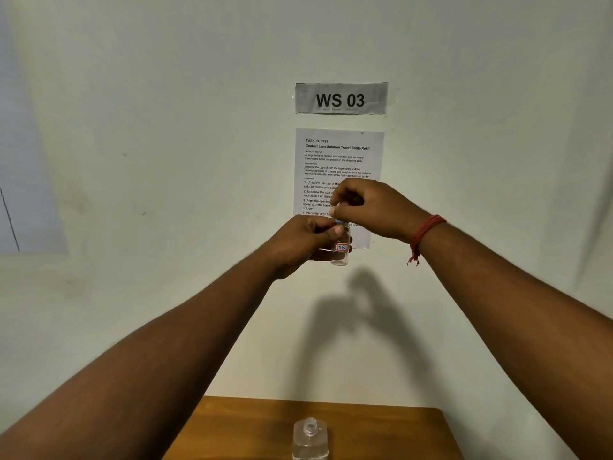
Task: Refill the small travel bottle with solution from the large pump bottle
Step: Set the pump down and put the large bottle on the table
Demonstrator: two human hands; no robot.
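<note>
Travel bottle [340,249]: one, clear, we see it raised before the wall.
Left hand [303,242]: grips its body.
Right hand [368,207]: pinches its top.
Large bottle [310,439]: one, uncapped, on table [398,433].
Wall papers: two.

Large bottle [310,439] alone on table [398,433]

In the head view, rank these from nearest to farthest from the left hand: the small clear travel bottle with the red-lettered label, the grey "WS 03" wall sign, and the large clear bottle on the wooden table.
1. Small clear travel bottle with the red-lettered label: held in the left hand.
2. Grey "WS 03" wall sign: above, on the wall.
3. Large clear bottle: below, on the wooden table.
</note>
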